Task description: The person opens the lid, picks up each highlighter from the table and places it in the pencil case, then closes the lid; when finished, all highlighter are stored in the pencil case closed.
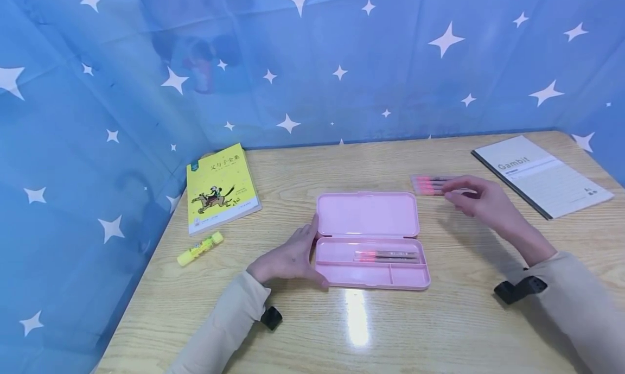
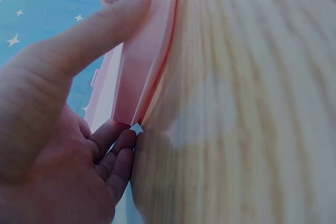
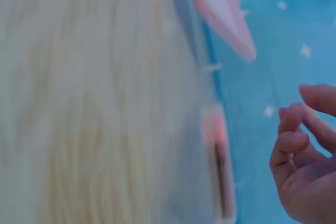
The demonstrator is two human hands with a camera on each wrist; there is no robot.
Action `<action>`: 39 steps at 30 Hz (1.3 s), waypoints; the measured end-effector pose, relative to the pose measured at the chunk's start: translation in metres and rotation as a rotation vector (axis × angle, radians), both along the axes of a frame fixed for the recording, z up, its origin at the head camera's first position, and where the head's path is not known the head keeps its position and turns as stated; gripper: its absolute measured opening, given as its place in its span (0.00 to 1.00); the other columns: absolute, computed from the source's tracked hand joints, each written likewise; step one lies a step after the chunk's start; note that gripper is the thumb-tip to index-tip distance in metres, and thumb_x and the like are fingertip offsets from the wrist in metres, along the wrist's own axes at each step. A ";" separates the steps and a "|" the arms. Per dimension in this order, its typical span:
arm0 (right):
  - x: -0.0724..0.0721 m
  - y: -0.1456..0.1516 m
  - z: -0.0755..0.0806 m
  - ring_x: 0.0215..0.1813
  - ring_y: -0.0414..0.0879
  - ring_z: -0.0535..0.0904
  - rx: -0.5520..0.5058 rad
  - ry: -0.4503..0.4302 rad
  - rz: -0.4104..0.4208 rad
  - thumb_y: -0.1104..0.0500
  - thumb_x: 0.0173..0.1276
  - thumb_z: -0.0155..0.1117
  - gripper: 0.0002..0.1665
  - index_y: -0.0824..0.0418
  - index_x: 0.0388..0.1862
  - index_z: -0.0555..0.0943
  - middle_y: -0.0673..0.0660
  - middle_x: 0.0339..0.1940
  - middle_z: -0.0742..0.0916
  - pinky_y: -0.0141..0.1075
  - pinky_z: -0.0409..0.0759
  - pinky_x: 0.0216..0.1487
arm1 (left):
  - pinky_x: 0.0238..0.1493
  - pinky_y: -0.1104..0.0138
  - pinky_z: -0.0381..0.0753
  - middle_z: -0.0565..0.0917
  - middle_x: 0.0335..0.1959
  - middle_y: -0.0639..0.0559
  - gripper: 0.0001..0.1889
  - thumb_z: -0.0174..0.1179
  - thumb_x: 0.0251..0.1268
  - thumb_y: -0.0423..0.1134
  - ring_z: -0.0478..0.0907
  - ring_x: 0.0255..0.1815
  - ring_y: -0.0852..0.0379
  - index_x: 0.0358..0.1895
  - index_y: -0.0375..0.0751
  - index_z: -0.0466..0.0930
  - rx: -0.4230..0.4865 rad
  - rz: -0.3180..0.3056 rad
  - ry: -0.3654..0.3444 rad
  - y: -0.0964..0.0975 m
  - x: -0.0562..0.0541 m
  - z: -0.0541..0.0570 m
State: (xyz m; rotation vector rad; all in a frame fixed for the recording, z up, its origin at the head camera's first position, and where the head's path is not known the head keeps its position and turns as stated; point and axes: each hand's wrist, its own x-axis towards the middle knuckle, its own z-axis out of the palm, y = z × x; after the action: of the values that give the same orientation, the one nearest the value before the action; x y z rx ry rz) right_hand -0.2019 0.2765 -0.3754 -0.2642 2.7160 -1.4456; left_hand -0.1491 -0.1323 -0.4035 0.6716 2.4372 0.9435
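An open pink pencil case (image 1: 367, 215) lies on the table. Two pens with pink ends and brownish barrels (image 1: 386, 259) rest in its rear compartment. At the case's left end is my left hand (image 1: 288, 254), its thumb straight along the front corner and its other fingers against the side. The left wrist view shows these fingertips (image 2: 123, 150) right at the case's corner. Farther right, several similar pens (image 1: 429, 185) lie side by side on the table. Over their right ends hovers my right hand (image 1: 480, 200), fingers loosely bent, nothing between them in the right wrist view (image 3: 310, 156).
At the back left lies a yellow book (image 1: 219, 189), with a yellow glue stick (image 1: 200, 248) in front of it. A notebook (image 1: 542, 176) lies at the back right, behind my right forearm. A blue star-patterned curtain (image 1: 312, 64) borders the table.
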 end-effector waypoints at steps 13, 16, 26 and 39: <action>-0.025 0.055 -0.028 0.28 0.40 0.74 -0.008 -0.050 -0.131 0.47 0.69 0.59 0.27 0.65 0.58 0.75 0.46 0.33 0.82 0.34 0.73 0.24 | 0.70 0.59 0.44 0.36 0.76 0.47 0.77 0.77 0.31 0.59 0.38 0.74 0.52 0.73 0.42 0.20 -0.008 -0.009 0.003 0.001 -0.001 0.000; -0.027 0.059 -0.034 0.28 0.37 0.74 0.014 -0.044 -0.136 0.48 0.69 0.60 0.27 0.66 0.57 0.76 0.42 0.34 0.82 0.33 0.71 0.23 | 0.70 0.59 0.44 0.37 0.76 0.46 0.77 0.78 0.31 0.59 0.39 0.74 0.52 0.73 0.43 0.20 -0.008 -0.009 0.006 0.001 -0.001 0.000; -0.033 0.055 -0.041 0.34 0.43 0.70 0.254 0.022 -0.095 0.48 0.69 0.59 0.23 0.66 0.52 0.79 0.64 0.48 0.80 0.35 0.65 0.28 | 0.71 0.59 0.41 0.33 0.76 0.49 0.77 0.77 0.31 0.60 0.34 0.74 0.54 0.73 0.44 0.19 0.000 -0.006 0.004 -0.001 -0.001 0.003; -0.025 0.046 -0.030 0.31 0.40 0.70 0.211 0.025 -0.078 0.53 0.74 0.52 0.21 0.69 0.53 0.78 0.65 0.41 0.81 0.33 0.67 0.27 | 0.71 0.58 0.43 0.35 0.76 0.46 0.77 0.78 0.32 0.59 0.36 0.74 0.51 0.73 0.42 0.20 0.001 -0.002 -0.011 0.000 -0.001 -0.001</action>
State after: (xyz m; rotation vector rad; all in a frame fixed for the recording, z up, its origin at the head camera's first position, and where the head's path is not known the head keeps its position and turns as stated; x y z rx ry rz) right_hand -0.2265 0.3224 -0.4053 -0.1683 2.8985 -1.1653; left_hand -0.1504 -0.1325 -0.4044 0.6681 2.4262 0.9454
